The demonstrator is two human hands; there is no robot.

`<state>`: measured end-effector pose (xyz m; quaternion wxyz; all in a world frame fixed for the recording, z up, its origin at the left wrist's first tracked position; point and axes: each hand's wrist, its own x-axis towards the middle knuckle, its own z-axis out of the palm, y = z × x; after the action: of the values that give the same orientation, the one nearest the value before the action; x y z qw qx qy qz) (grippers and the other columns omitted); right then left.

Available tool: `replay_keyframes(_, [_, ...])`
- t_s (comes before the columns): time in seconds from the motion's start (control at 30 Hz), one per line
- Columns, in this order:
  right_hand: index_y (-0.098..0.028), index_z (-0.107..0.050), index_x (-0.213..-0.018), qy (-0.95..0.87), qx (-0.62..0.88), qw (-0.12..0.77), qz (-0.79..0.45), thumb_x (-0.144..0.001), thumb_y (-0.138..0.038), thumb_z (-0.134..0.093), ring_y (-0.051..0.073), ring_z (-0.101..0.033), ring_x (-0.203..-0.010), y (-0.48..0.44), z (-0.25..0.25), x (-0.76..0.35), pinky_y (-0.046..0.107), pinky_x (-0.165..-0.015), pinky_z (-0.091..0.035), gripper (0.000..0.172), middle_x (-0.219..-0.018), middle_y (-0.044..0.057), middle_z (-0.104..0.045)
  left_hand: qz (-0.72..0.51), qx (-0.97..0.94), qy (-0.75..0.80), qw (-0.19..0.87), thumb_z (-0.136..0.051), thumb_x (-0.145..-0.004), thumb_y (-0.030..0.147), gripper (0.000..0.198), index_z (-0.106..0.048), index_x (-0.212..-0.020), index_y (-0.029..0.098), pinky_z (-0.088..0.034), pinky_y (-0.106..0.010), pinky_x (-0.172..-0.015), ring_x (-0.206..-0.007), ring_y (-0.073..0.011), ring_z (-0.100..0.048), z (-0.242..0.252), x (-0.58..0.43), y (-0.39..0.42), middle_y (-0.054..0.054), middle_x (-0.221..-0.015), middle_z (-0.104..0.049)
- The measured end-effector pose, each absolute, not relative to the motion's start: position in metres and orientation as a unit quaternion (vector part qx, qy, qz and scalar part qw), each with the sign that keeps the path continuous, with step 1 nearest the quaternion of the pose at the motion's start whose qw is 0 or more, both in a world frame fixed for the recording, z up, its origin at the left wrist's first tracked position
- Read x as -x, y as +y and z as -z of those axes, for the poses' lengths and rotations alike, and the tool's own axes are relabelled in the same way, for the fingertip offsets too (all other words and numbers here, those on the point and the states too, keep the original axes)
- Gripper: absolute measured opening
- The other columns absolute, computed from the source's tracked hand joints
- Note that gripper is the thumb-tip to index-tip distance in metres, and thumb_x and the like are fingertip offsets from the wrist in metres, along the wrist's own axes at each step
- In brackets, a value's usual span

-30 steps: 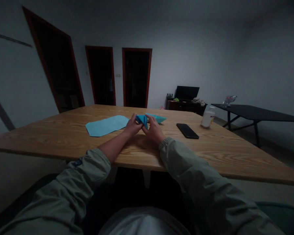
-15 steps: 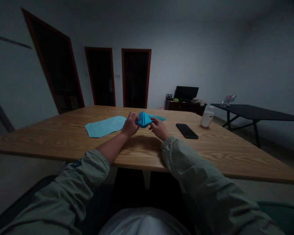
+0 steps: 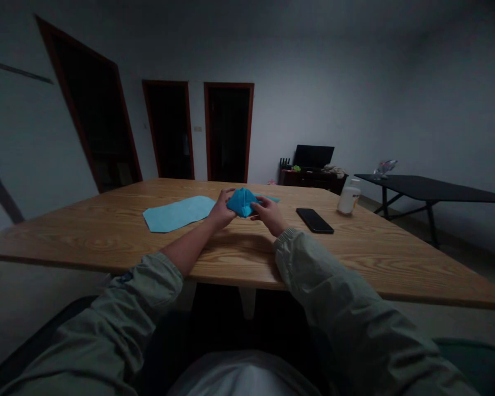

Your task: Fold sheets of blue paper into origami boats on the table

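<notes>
Between my two hands, just above the table, is a piece of folded blue paper with layered creases and a peaked top. My left hand grips its left side, fingers partly hidden behind it. On the right side, my right hand pinches the paper with the thumb in front. A flat light-blue sheet with cut-off corners lies to the left of my left hand. Another blue paper piece shows partly behind my right hand.
The wooden table spreads out around my hands. A black phone and a white bottle are to the right. Farther off stand a black table and a cabinet with a dark screen.
The folded blue paper has been turned and spread wider, its broad creased face now towards me. Both hands have shifted their hold on its sides; the things on the table have not moved.
</notes>
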<state>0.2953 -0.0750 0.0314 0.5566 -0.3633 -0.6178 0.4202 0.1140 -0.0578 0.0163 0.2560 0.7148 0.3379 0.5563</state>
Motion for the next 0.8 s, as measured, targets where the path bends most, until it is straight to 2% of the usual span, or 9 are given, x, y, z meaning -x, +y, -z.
replay_keyframes(0.07, [-0.016, -0.060, -0.106, -0.608, 0.365, 0.571, -0.414, -0.082, -0.024, -0.064, 0.013, -0.065, -0.063, -0.072, -0.029, -0.297, 0.023, -0.051, -0.058, 0.026, -0.081, 0.003, -0.067, -0.521, -0.680, 0.317, 0.407, -0.070, -0.063, 0.017, 0.082, -0.032, -0.134, 0.024, -0.053, -0.036, -0.078, -0.086, -0.0188, -0.065, -0.015, -0.114, -0.059, -0.006, -0.105, -0.062])
replay_keyframes(0.13, [-0.017, -0.060, -0.106, -0.601, 0.364, 0.580, -0.413, -0.081, -0.025, -0.064, 0.011, -0.064, -0.062, -0.069, -0.028, -0.299, 0.023, -0.053, -0.058, 0.026, -0.082, 0.002, -0.066, -0.479, -0.647, 0.277, 0.524, -0.069, -0.067, 0.027, 0.075, -0.034, -0.133, 0.025, -0.054, -0.037, -0.077, -0.084, -0.0192, -0.067, -0.015, -0.113, -0.060, -0.007, -0.107, -0.063])
replay_keyframes(0.2, [-0.017, -0.059, -0.105, -0.604, 0.363, 0.579, -0.410, -0.082, -0.027, -0.063, 0.011, -0.063, -0.063, -0.068, -0.027, -0.300, 0.023, -0.054, -0.058, 0.026, -0.082, 0.002, -0.066, -0.451, -0.631, 0.260, 0.575, -0.068, -0.071, 0.037, 0.064, -0.042, -0.128, 0.023, -0.055, -0.037, -0.078, -0.086, -0.0206, -0.068, -0.016, -0.112, -0.060, -0.009, -0.107, -0.065])
replay_keyframes(0.3, [-0.018, -0.059, -0.103, -0.624, 0.379, 0.557, -0.395, -0.082, -0.030, -0.062, 0.012, -0.063, -0.061, -0.069, -0.028, -0.301, 0.021, -0.049, -0.054, 0.025, -0.078, 0.001, -0.065, -0.470, -0.634, 0.303, 0.534, -0.074, -0.068, 0.045, 0.061, -0.052, -0.118, 0.018, -0.056, -0.036, -0.073, -0.084, -0.0218, -0.068, -0.016, -0.113, -0.057, -0.010, -0.103, -0.067])
replay_keyframes(0.4, [-0.016, -0.059, -0.098, -0.664, 0.408, 0.522, -0.346, -0.081, -0.027, -0.061, 0.012, -0.061, -0.056, -0.072, -0.029, -0.302, 0.019, -0.043, -0.045, 0.021, -0.071, 0.001, -0.064, -0.497, -0.644, 0.343, 0.469, -0.081, -0.061, 0.043, 0.061, -0.058, -0.109, 0.015, -0.057, -0.035, -0.066, -0.080, -0.0215, -0.067, -0.015, -0.114, -0.055, -0.008, -0.096, -0.068])
replay_keyframes(0.5, [-0.014, -0.063, -0.090, -0.724, 0.405, 0.490, -0.269, -0.080, -0.029, -0.061, 0.013, -0.059, -0.059, -0.074, -0.028, -0.303, 0.023, -0.050, -0.047, 0.019, -0.072, 0.002, -0.065, -0.479, -0.681, 0.363, 0.419, -0.080, -0.062, 0.041, 0.050, -0.064, -0.100, 0.013, -0.056, -0.032, -0.063, -0.076, -0.0201, -0.066, -0.013, -0.114, -0.054, -0.006, -0.085, -0.068])
replay_keyframes(0.6, [-0.016, -0.067, -0.090, -0.778, 0.399, 0.451, -0.180, -0.081, -0.036, -0.062, 0.014, -0.058, -0.066, -0.076, -0.026, -0.303, 0.026, -0.063, -0.048, 0.023, -0.075, 0.001, -0.067, -0.456, -0.739, 0.382, 0.316, -0.077, -0.064, 0.039, 0.037, -0.068, -0.089, 0.014, -0.052, -0.030, -0.063, -0.071, -0.0191, -0.064, -0.012, -0.113, -0.055, -0.004, -0.077, -0.068])
replay_keyframes(0.7, [-0.018, -0.069, -0.090, -0.794, 0.437, 0.410, -0.104, -0.083, -0.038, -0.059, 0.015, -0.057, -0.065, -0.077, -0.024, -0.304, 0.026, -0.063, -0.045, 0.024, -0.072, 0.001, -0.066, -0.461, -0.765, 0.377, 0.245, -0.078, -0.062, 0.035, 0.041, -0.068, -0.097, 0.016, -0.051, -0.029, -0.070, -0.076, -0.0191, -0.063, -0.015, -0.113, -0.059, -0.003, -0.084, -0.069])
replay_keyframes(0.8, [-0.018, -0.068, -0.092, -0.804, 0.453, 0.379, -0.070, -0.084, -0.038, -0.058, 0.016, -0.057, -0.067, -0.075, -0.023, -0.306, 0.026, -0.062, -0.042, 0.024, -0.075, 0.002, -0.067, -0.463, -0.773, 0.354, 0.248, -0.076, -0.064, 0.034, 0.050, -0.065, -0.110, 0.018, -0.050, -0.027, -0.072, -0.083, -0.0187, -0.063, -0.019, -0.115, -0.066, -0.004, -0.095, -0.069])
